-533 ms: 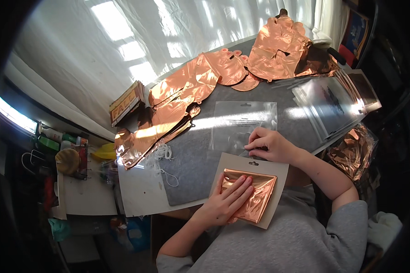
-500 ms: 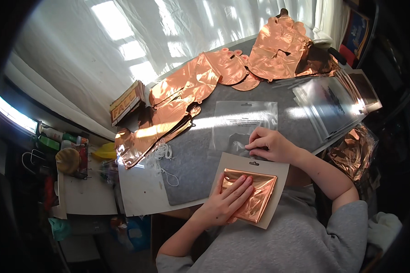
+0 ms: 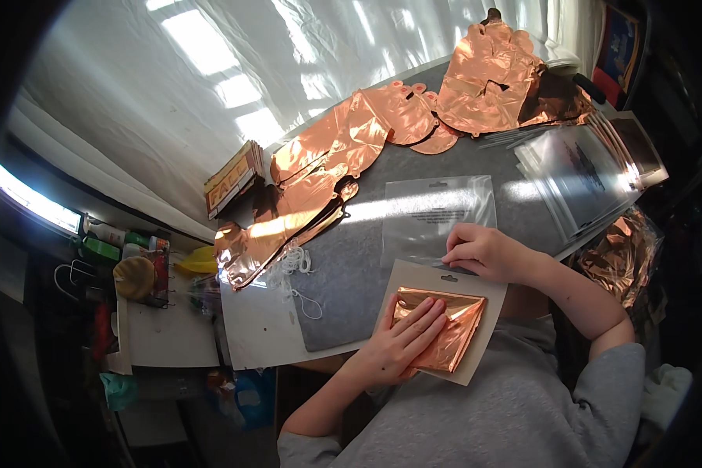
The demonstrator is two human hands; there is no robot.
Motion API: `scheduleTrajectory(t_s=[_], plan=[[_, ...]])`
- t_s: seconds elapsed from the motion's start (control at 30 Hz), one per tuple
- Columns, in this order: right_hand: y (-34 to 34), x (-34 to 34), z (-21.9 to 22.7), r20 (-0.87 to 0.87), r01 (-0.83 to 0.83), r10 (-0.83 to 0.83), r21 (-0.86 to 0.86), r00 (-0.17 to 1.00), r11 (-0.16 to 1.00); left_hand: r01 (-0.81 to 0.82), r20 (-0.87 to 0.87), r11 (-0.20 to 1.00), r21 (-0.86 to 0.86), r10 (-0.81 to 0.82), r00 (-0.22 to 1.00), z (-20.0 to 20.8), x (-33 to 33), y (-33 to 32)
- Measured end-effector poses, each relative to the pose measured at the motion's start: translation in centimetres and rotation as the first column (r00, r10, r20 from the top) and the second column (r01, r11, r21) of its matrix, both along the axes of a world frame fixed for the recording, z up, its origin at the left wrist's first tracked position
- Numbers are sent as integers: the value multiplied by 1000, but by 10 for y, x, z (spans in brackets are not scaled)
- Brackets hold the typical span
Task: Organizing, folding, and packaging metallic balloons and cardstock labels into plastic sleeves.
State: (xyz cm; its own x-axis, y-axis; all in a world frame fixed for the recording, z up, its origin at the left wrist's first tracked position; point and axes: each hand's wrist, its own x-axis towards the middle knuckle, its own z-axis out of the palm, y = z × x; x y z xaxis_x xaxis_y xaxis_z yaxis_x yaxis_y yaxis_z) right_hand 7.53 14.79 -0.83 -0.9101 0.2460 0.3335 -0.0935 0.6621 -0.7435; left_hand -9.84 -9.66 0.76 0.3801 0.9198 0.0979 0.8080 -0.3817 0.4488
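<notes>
Copper-coloured square of folded foil (image 3: 462, 321) rests on a pale grey rectangular card (image 3: 483, 335) with a hanger slot; the left hand (image 3: 390, 352) lies flat across the foil, fingers extended, pressing without grasping, presumably to stop the slick surface sliding; the right hand (image 3: 491, 253) is half curled, fingertips gathered near the lower edge of a clear, flat plastic bag (image 3: 413, 235); whether they grip film cannot be told; the bag lies on a dark grey mat (image 3: 343, 281), just beyond the card, apparently for short reach.

Block capitals mark the card stack (image 3: 233, 184), light lettering the blue panel (image 3: 622, 45), unreadable print the clear bag (image 3: 423, 226).
</notes>
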Motion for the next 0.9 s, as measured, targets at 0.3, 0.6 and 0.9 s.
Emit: scheduleTrajectory(t_s=[0.3,0.6,0.9], plan=[[-7,15,18,30,-72,68,619,997,782,-34,-93,999,-23,32,995,1,5,-2],[-12,18,24,98,-124,76,761,992,636,-64,-181,997,43,71,981,-4,8,0],[-30,26,30,41,-89,82,647,996,757,-100,-266,992,72,116,957,-10,14,2]])
